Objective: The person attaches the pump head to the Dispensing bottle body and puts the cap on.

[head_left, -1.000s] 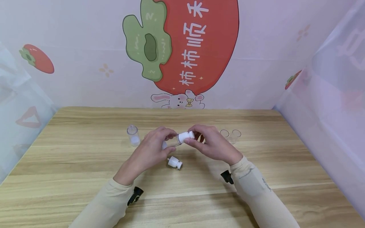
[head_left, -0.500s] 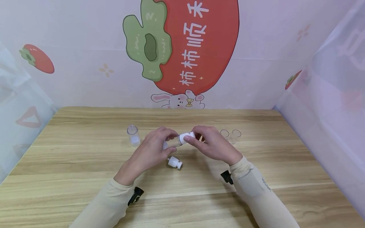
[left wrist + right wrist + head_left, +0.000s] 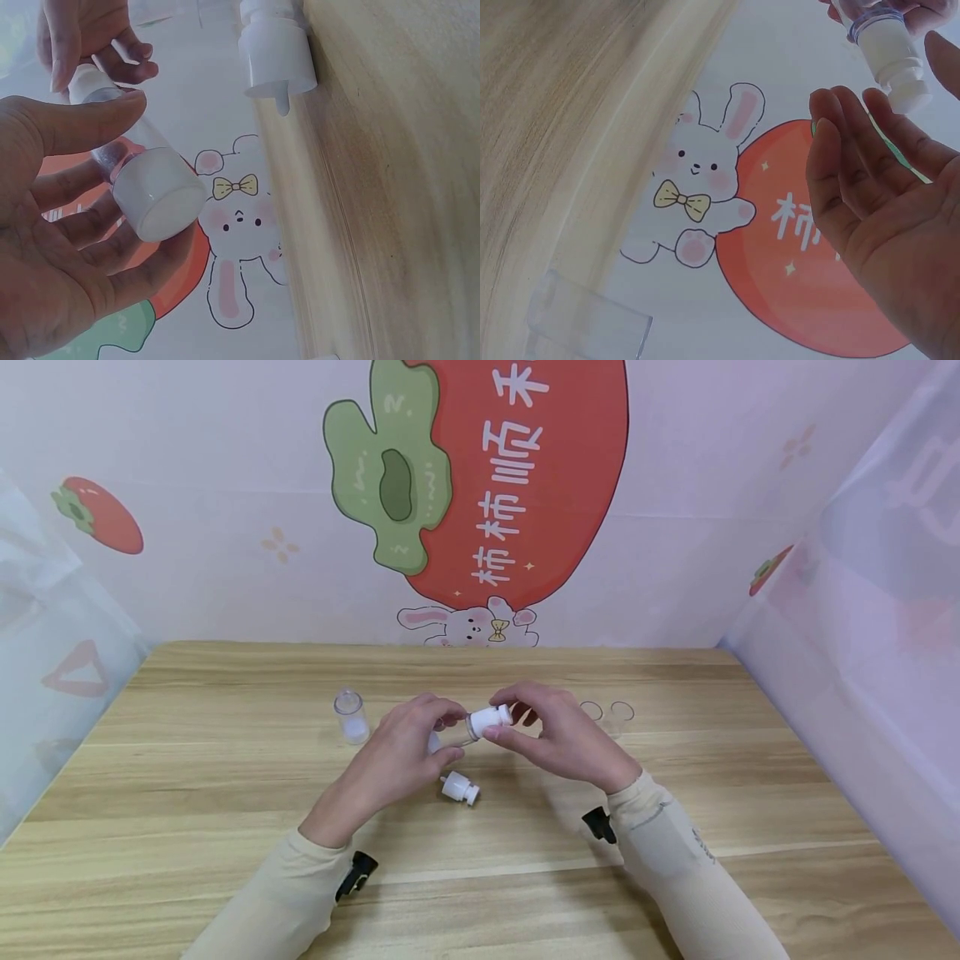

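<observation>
My left hand (image 3: 412,743) grips a small clear pump bottle (image 3: 160,196) round its body, thumb on one side and fingers curled on the other. Its white bottom faces the left wrist camera. The bottle is tilted, and a white pump top (image 3: 489,721) sits on its mouth, pointing right. Around that pump top is my right hand (image 3: 889,172), fingers spread and loosely bent, with a gap showing between fingers and pump in the right wrist view. A second white pump top (image 3: 460,787) lies on its side on the table, just below the hands.
A clear bottle (image 3: 351,717) with a white bottom stands left of the hands on the wooden table (image 3: 225,827). Two clear caps (image 3: 617,720) with round rims are partly behind the right hand. A printed cloth backdrop (image 3: 247,585) rises beyond the table's far edge.
My right fingers closed further over the pump top half a second ago and have since loosened and spread, showing more of it. The left hand and bottle have stayed nearly still.
</observation>
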A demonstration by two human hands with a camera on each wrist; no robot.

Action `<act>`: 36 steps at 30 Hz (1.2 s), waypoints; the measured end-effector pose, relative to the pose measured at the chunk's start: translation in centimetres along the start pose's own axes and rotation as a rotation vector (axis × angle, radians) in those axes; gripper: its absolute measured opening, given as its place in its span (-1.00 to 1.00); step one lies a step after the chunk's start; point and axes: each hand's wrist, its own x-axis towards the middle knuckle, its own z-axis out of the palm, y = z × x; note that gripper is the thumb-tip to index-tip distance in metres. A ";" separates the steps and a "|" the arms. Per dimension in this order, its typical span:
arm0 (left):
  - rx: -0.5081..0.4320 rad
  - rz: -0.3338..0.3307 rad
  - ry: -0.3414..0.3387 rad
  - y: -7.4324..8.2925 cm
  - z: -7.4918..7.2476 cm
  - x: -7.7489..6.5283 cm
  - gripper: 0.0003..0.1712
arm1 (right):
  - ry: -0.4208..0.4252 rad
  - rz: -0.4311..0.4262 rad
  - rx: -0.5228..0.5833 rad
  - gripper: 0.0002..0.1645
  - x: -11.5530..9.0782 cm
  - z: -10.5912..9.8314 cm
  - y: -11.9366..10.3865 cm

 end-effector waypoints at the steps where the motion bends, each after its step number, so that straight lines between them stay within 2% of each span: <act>1: 0.000 -0.001 -0.001 0.0 0.0 0.0 -0.54 | 0.000 -0.013 -0.002 -0.60 0.0 0.0 0.1; 7: -0.001 -0.011 -0.009 -0.1 0.0 0.0 -0.54 | 0.001 -0.103 0.020 -0.46 -0.1 0.0 0.3; 17: -0.004 -0.001 -0.001 -0.2 0.0 0.0 -0.53 | 0.009 -0.198 0.035 -0.45 0.1 -0.1 0.2; 23: -0.005 -0.001 -0.002 -0.3 0.0 0.0 -0.54 | 0.007 -0.218 0.033 -0.46 0.1 0.0 0.1; 36: -0.005 0.017 0.005 -0.2 0.0 0.0 -0.56 | -0.006 -0.200 0.021 -0.49 0.1 0.0 0.1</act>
